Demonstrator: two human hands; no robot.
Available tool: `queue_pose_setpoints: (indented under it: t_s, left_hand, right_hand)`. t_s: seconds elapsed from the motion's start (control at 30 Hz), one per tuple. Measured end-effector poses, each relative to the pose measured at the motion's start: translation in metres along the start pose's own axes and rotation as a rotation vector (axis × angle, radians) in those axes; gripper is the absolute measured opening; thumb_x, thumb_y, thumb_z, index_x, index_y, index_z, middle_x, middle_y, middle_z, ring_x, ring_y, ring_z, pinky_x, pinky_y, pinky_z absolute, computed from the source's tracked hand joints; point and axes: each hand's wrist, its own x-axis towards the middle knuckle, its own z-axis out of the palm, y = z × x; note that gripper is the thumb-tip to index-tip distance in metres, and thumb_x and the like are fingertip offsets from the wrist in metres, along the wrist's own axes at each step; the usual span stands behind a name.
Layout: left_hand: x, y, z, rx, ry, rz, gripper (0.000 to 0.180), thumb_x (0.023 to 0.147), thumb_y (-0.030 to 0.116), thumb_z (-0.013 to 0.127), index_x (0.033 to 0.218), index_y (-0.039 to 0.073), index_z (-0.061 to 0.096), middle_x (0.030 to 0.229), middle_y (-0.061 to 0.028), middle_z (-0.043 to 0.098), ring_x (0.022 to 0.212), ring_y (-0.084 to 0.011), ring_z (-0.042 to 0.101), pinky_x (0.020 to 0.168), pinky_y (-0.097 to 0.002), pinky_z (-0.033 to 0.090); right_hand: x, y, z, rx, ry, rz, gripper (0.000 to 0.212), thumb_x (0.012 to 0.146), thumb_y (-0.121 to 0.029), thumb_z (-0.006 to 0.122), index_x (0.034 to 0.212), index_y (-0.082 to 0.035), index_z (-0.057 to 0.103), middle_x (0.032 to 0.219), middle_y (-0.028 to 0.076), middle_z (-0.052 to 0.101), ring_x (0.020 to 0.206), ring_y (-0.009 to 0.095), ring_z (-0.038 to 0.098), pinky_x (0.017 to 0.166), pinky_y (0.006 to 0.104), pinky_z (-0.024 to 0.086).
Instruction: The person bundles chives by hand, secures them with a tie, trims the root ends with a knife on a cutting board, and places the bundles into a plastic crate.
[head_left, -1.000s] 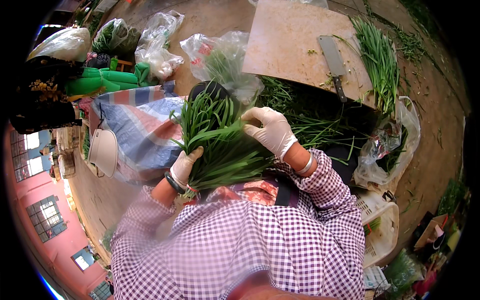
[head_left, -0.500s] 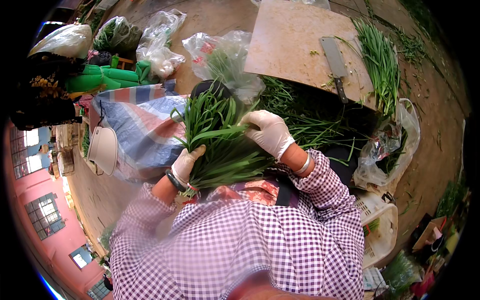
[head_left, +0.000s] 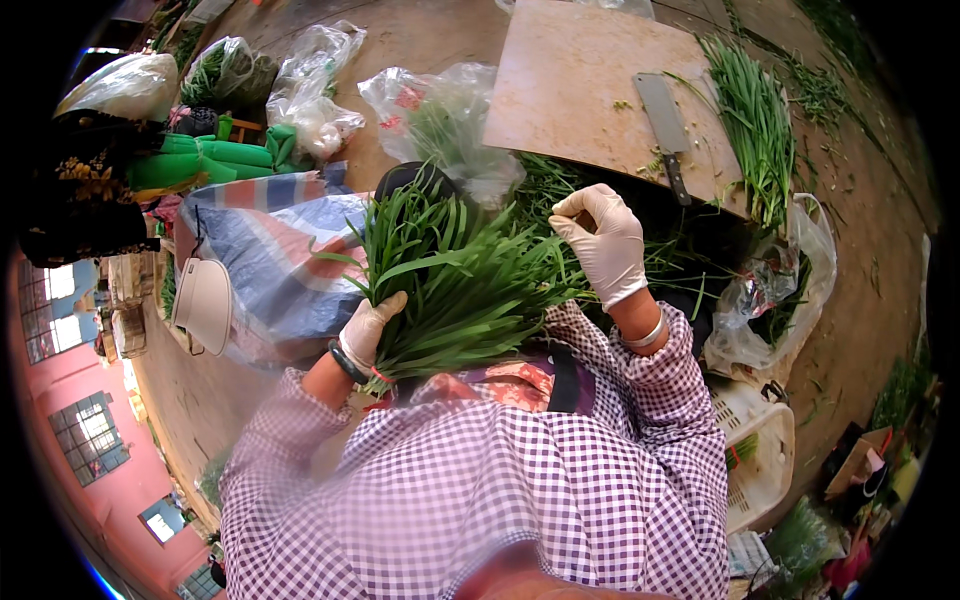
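Note:
My gloved left hand (head_left: 370, 328) is closed round the lower part of a thick bunch of garlic chives (head_left: 470, 290), whose long green leaves fan out over my lap. A red band shows at the stem end by my wrist. Off to the right of the bunch, my gloved right hand (head_left: 606, 240) is raised with thumb and fingertips pinched together. Whatever it may hold is too small to make out. Loose chives (head_left: 680, 260) lie in a dark heap behind and beside that hand.
Ahead stands a board (head_left: 580, 80) bearing a cleaver (head_left: 662, 125), with more chives (head_left: 750, 130) along its right edge. Plastic bags (head_left: 440, 120) lie beyond my knees. A striped woven sack (head_left: 290, 240) and white visor (head_left: 203, 300) are at left, a white crate (head_left: 775, 470) at right.
My right hand has moved right and away from the leaves, its fingers drawing into a pinch. The leaves spread further right; my left hand keeps its grip on the bunch.

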Motion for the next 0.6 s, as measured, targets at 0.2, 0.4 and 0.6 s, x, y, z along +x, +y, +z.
queue_pose_setpoints:
  t_s: [0.2,0.4,0.6]
  left_hand:
    - [0.001,0.0,0.004,0.008,-0.01,0.011,0.041,0.095,0.014,0.058,0.133,0.0,0.049,0.121,-0.0113,0.061,0.104,-0.023,0.063,0.09,-0.0378,0.053]
    - [0.006,-0.006,-0.006,0.028,-0.058,0.029,0.046,0.095,0.016,0.058,0.137,0.002,0.045,0.128,-0.0117,0.057,0.111,-0.0234,0.06,0.096,-0.0378,0.05]
    - [0.005,-0.004,0.0,0.001,-0.038,0.027,0.04,0.096,0.013,0.056,0.132,-0.001,0.049,0.12,-0.0104,0.061,0.103,-0.0211,0.062,0.09,-0.0357,0.052]
  right_hand:
    - [0.0,-0.006,0.025,0.114,-0.258,-0.309,0.012,0.076,-0.012,0.075,0.086,-0.008,0.072,0.088,0.006,0.07,0.081,0.024,0.062,0.078,0.0346,0.05]
    - [-0.005,-0.001,0.055,0.069,-0.363,-0.154,0.015,0.08,-0.017,0.072,0.093,-0.011,0.07,0.087,0.007,0.068,0.091,0.028,0.062,0.08,0.0386,0.05]
    - [-0.005,-0.005,0.055,0.004,-0.426,-0.156,0.021,0.078,-0.021,0.073,0.096,-0.011,0.068,0.087,0.008,0.067,0.091,0.028,0.062,0.078,0.0393,0.05]
